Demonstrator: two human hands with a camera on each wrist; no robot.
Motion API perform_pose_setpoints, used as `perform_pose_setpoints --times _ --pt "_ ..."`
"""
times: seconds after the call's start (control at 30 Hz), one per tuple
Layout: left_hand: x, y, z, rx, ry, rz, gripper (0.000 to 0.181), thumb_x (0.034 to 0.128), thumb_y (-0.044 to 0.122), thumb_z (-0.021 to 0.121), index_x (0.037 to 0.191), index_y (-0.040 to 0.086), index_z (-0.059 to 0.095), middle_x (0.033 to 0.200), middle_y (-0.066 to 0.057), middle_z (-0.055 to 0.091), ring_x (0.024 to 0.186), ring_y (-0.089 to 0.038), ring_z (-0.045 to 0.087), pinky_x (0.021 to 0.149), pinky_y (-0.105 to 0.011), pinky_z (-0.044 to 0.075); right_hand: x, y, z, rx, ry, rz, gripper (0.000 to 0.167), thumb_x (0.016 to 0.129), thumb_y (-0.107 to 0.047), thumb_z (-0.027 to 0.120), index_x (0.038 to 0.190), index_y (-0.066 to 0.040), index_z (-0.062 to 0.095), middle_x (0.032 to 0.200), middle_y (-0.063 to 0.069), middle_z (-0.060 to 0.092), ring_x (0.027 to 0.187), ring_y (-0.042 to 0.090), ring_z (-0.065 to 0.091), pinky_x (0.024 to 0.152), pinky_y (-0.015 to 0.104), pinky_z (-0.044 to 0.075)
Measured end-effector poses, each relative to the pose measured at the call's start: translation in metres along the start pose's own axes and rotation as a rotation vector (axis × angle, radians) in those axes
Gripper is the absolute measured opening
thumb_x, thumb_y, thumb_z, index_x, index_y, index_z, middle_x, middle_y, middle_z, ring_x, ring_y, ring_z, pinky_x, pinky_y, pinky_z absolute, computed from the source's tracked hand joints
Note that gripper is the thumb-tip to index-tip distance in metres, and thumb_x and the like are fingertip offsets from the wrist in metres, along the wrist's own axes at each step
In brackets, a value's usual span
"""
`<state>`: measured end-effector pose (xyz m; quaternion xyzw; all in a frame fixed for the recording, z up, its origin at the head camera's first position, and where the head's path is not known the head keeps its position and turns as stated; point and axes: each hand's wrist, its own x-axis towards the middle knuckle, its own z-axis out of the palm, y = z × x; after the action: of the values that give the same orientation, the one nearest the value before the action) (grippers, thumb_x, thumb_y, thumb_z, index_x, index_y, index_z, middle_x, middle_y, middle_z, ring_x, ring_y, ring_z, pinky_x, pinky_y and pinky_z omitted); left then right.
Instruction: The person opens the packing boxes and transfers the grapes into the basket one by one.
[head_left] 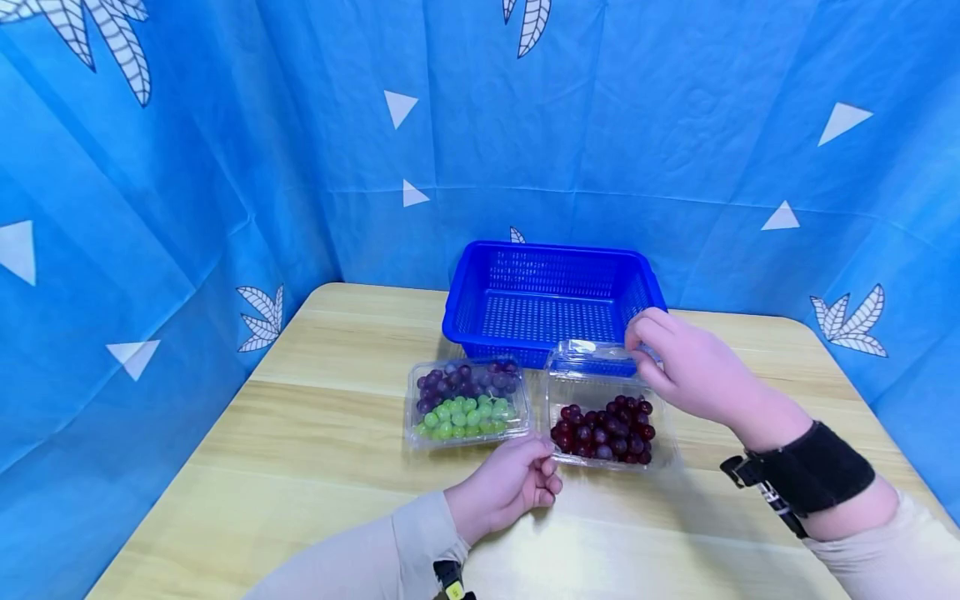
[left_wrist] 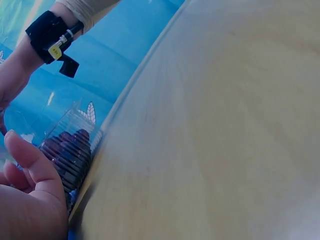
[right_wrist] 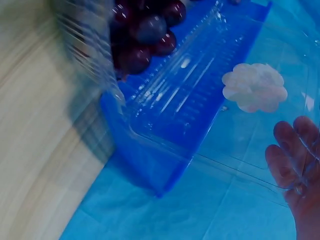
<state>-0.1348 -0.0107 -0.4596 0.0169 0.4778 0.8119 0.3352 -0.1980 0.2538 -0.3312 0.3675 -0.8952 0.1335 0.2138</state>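
Pale sleeves (head_left: 352,546) loom nearest, cut off by the frame at seven and four o'clock. Fingers curled, the left hand (head_left: 510,485) meets the eight o'clock corner of an open clear box (head_left: 663,435) on the table (head_left: 330,492); it masks its own contact, so whether it grips I cannot tell. Red grapes (head_left: 609,429) lie in that box. At two o'clock, the right hand (head_left: 686,367) pinches the raised lid (right_wrist: 265,135), its transparent edges hard to follow. Toward nine o'clock sits a covered box (head_left: 465,440), glare veiling its purple grapes (head_left: 465,382) and green grapes (head_left: 465,417). At eleven, a blue basket (head_left: 562,248) is partly hidden.
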Motion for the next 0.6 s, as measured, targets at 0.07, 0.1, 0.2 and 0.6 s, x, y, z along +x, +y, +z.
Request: perform_pose_setpoints --times 0.07,0.1,0.2,0.6 --pt "-0.001 0.001 -0.001 0.016 0.004 -0.005 0.004 0.1024 0.015 0.049 0.099 0.012 0.048 0.075 0.002 0.050 0.065 -0.013 0.056 0.055 -0.021 0.050 0.004 0.003 -0.001 0.006 0.017 0.008 0.016 0.088 0.001 0.057 0.095 -0.014 0.057 0.098 -0.002 0.058 0.079 0.011 0.053 0.062 0.032 0.049" --pt "-0.001 0.001 -0.001 0.027 0.006 -0.006 0.005 0.1022 0.015 0.050 0.099 0.012 0.048 0.075 0.002 0.050 0.065 -0.013 0.056 0.055 -0.021 0.050 0.005 0.004 -0.001 0.010 0.028 0.014 0.016 0.088 0.002 0.057 0.094 -0.013 0.058 0.097 -0.002 0.058 0.080 0.011 0.053 0.062 0.033 0.049" --pt "-0.005 0.001 -0.001 0.056 0.005 -0.005 0.005 0.1013 0.015 0.051 0.099 0.011 0.048 0.075 0.001 0.051 0.065 -0.013 0.056 0.054 -0.021 0.050 0.009 0.008 -0.001 0.020 0.055 0.039 0.017 0.090 0.004 0.057 0.092 -0.014 0.058 0.095 -0.002 0.058 0.081 0.011 0.051 0.065 0.033 0.049" --pt "-0.017 0.005 -0.004 0.242 -0.035 -0.042 0.007 0.1005 0.012 0.054 0.100 0.006 0.050 0.081 -0.005 0.059 0.065 -0.015 0.066 0.054 -0.022 0.055 0.018 0.018 0.010 0.032 0.070 0.163 0.010 0.099 -0.003 0.056 0.098 -0.010 0.062 0.099 0.001 0.061 0.083 0.015 0.054 0.071 0.038 0.050"
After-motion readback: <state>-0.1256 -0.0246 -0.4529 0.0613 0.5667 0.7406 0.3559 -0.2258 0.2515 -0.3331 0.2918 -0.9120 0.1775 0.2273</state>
